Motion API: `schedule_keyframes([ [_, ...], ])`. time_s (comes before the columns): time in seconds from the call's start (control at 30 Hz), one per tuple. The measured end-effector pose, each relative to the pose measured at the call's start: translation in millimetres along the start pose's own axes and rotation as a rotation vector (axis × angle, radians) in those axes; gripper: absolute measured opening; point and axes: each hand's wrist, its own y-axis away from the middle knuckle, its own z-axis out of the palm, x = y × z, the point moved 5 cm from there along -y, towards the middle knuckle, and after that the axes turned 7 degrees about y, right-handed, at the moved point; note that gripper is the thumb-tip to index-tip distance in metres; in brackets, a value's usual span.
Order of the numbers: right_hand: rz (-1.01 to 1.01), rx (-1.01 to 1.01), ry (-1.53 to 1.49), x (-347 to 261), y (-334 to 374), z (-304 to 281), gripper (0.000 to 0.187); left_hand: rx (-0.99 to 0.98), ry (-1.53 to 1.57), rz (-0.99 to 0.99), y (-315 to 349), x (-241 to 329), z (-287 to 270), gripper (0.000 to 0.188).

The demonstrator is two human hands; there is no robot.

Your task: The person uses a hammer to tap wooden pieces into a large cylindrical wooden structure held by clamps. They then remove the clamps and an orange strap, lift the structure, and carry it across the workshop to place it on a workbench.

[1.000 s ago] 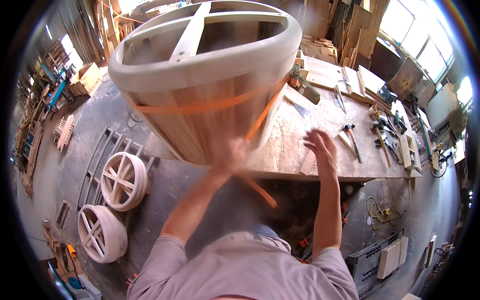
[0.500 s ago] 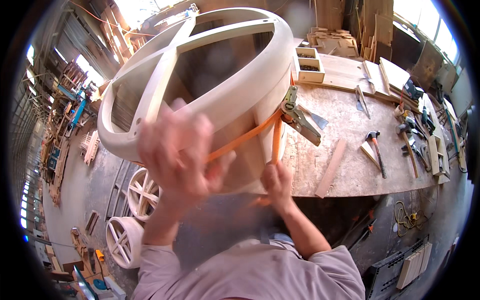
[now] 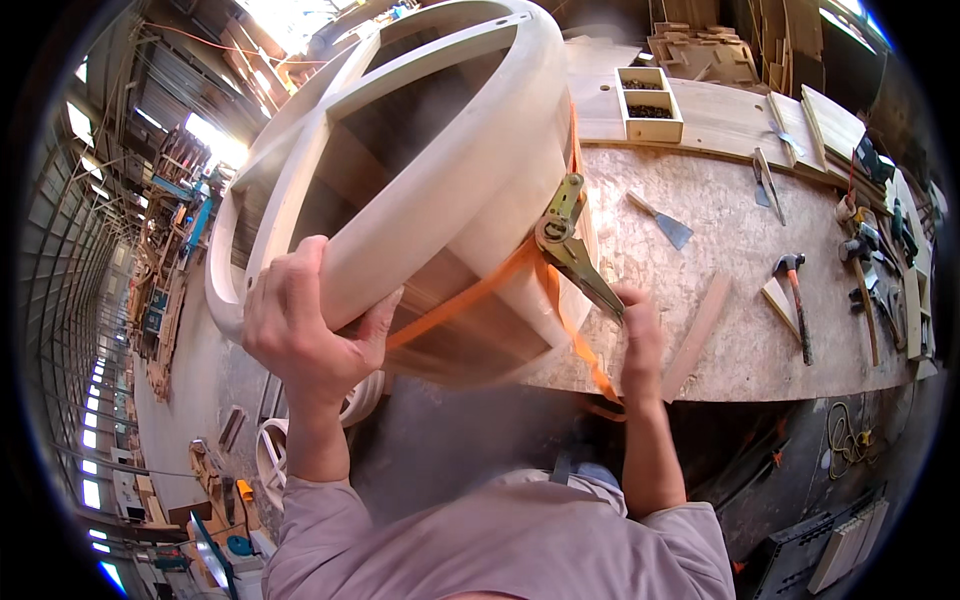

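A large round wooden frame [image 3: 455,175] with crossing bars over its open top stands tilted at the table's near left. My left hand [image 3: 310,325] is closed over its thick rim, thumb below and fingers on top. An orange strap [image 3: 465,297] runs around the frame's side under the rim. On that strap sits a metal ratchet buckle [image 3: 572,245], its handle angled down to the right. The handle's end is in my right hand [image 3: 641,345], fingers curled and slightly blurred. The strap's loose tail [image 3: 590,362] hangs below the buckle, free of both hands.
On the worktable [image 3: 640,290] lie a scraper [image 3: 664,222], a hammer [image 3: 794,305], a wooden strip [image 3: 698,337] and a two-compartment box [image 3: 649,104] of small dark pieces. More tools [image 3: 870,265] cluster at the right. A smaller round wooden frame [image 3: 272,460] stands on the floor.
My right hand has let go of the strap's tail and taken the ratchet handle. My left hand has come down onto the rim. The view has shifted.
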Motion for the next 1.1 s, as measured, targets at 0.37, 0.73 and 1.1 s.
schedule_keyframes([
  [0.37,-0.103,-0.377,-0.040,-89,-30,26,0.042,0.041,-0.006,-0.058,6,-5,-2,0.054],
  [0.73,-0.394,0.325,0.545,-73,-3,57,0.034,0.106,-0.022,-0.032,15,-19,11,0.052],
  [1.1,-0.211,0.445,0.065,-89,-23,89,0.079,0.038,0.278,-0.046,24,-45,-11,0.046],
])
